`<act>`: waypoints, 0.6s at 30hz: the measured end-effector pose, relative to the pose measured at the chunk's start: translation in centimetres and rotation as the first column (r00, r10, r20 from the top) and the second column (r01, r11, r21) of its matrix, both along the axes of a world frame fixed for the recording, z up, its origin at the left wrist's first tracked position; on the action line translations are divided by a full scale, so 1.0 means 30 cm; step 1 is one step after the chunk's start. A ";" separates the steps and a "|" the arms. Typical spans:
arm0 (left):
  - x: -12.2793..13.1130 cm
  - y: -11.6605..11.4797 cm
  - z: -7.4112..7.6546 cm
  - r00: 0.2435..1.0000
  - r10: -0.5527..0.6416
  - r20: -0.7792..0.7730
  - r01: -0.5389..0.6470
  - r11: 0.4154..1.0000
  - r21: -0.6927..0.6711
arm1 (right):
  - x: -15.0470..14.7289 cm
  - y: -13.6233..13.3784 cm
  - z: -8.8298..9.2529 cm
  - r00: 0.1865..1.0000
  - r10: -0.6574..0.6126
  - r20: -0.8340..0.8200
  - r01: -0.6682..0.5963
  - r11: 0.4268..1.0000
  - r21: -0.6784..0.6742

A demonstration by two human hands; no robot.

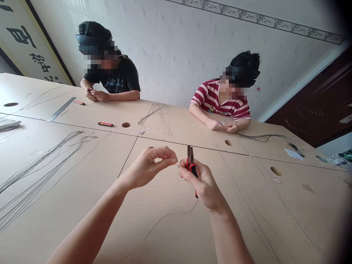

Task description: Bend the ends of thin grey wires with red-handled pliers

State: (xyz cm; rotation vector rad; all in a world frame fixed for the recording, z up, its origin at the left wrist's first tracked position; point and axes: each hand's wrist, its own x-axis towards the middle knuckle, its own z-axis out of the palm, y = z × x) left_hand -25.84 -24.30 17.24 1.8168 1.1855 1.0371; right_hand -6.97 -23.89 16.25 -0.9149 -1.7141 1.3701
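The cord (167, 213) is thin, dark and slightly kinked, with a small golden bit (177, 165) in the narrow gap between the two hands' fingertips. From there it dips below the fingers, passes by the lower grip of the pliers (190, 156) and trails loosely across the counter (110, 238) toward the wearer. The left hand (155, 164) has thumb and index finger pinched together on the cord's end; the right hand (202, 185) wraps its fingers around the pliers, its thumb and fingertip close on the same end. The pliers have dark metal jaws pointing away from the wearer and red-and-black grips; with the right hand, they cover part of the cord.

Left of the fingers lie bundled cords (49, 157) with golden ends. Beyond the left fingers are a red-and-black tube (105, 124) and a ruler (62, 109). Straight beyond lies a tangle of cords (156, 110). Farther right of the fingers, a cutter (296, 149) rests by white paper (293, 154). Across sit a person in black (128, 75) and a person in stripes (206, 96).
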 end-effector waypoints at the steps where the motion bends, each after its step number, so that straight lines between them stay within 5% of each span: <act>1: -0.003 0.001 -0.001 1.000 -0.012 0.004 0.012 1.000 0.006 | 0.002 -0.002 0.002 1.000 0.010 0.011 -0.010 1.000 0.003; 18: -0.015 -0.007 -0.007 0.991 -0.096 -0.090 0.102 0.992 0.068 | 0.003 -0.006 0.018 1.000 0.001 -0.005 -0.001 1.000 0.004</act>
